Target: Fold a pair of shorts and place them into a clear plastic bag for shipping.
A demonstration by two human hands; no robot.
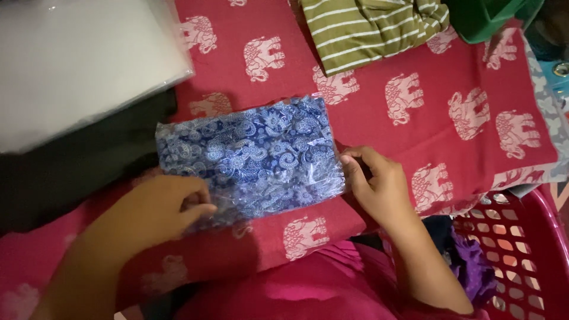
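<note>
— While the left hand [157, 210] presses the near-left corner, what does its grip hold?
— The clear-wrapped blue paisley cloth packet [252, 157], lying on the red elephant-print cloth [367, 118].
— And right of it?
— The right hand [379, 184] pinches the packet's right edge; beyond it stands a pink basket [521, 237].

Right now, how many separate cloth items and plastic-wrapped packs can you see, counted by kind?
Plastic-wrapped packs: 2, the blue paisley cloth pack and the white pack.
Loose cloths: 3, the red elephant-print cloth, the olive striped garment, the purple cloth.
Pink plastic baskets: 1.
Total: 6.
</note>
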